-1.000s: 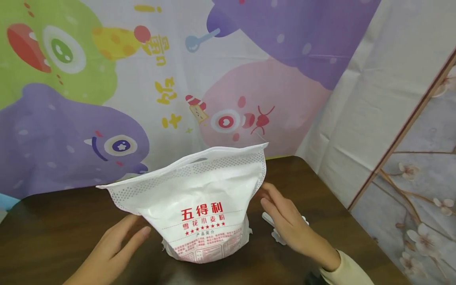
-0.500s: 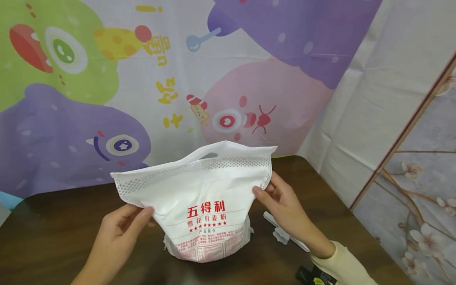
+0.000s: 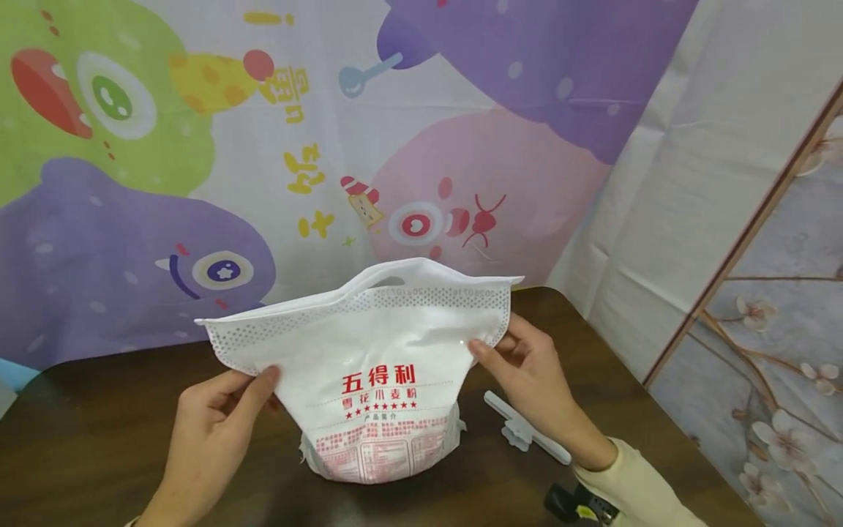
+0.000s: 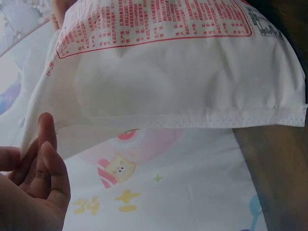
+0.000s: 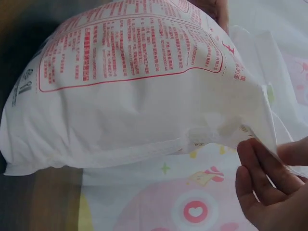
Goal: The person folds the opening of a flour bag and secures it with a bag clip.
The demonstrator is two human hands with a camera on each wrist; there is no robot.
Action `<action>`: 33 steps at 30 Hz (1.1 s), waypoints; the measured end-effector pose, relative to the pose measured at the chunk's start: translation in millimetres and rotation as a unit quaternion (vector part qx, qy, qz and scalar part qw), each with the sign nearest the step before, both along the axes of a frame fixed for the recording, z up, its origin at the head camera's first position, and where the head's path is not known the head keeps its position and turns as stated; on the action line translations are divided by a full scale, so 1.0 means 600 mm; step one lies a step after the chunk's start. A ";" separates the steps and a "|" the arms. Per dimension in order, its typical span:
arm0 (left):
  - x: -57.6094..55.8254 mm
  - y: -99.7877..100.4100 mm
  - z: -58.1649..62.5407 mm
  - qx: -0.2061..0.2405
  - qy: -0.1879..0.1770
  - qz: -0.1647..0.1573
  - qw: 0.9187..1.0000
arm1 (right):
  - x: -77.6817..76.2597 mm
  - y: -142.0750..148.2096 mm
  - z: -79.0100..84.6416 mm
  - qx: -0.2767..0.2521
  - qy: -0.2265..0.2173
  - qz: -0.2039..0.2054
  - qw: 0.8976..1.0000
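While the white bag point(image 3: 378, 344) with red lettering stands on the dark brown desk point(image 3: 105, 439), a person has it by both sides of its upper part. The left hand's point(image 3: 214, 417) grip is clamped on one edge, thumb on the front face and fingers behind; the right hand point(image 3: 532, 372) pinches the opposite edge the same way, and the top spreads wide between them. I can see a handle slot point(image 3: 390, 282) near the upper rim, while the lower part bulges on the wood. Right of the bag, close to the right wrist, lies a white clip point(image 3: 527, 428) with a flower-shaped piece. Nearer the person, beside the cream sleeve point(image 3: 642, 479), sits a black object point(image 3: 561, 503), too hidden for me to name. Behind the desk hangs a cloth point(image 3: 329, 146) printed with cartoon monsters.
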State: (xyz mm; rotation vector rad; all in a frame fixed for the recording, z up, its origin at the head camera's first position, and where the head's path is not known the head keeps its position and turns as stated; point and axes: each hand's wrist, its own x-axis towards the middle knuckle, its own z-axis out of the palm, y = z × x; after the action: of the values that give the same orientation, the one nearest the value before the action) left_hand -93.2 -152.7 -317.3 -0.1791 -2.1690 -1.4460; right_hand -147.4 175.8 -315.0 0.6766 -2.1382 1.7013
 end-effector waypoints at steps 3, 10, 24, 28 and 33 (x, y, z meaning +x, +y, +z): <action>-0.003 0.002 -0.003 0.007 0.019 0.000 1.000 | -0.003 -0.003 0.001 0.001 0.032 -0.020 0.999; -0.007 -0.003 -0.001 -0.011 0.029 -0.008 0.999 | -0.010 -0.006 0.008 0.004 0.067 -0.015 0.998; 0.001 -0.038 0.014 -0.082 0.038 -0.017 0.996 | -0.014 0.009 0.009 0.018 0.016 0.016 1.000; -0.003 -0.041 0.019 -0.103 0.067 -0.017 0.992 | -0.015 0.014 0.008 0.026 0.005 0.024 0.999; -0.003 -0.041 0.021 -0.096 0.058 -0.018 0.994 | -0.017 0.015 0.008 0.030 0.002 0.035 0.999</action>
State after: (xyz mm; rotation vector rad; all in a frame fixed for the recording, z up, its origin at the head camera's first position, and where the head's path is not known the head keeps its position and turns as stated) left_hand -95.2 -177.4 -304.7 -0.3640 -2.2160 -1.2133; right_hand -157.3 184.8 -310.1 0.7781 -2.1951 1.6751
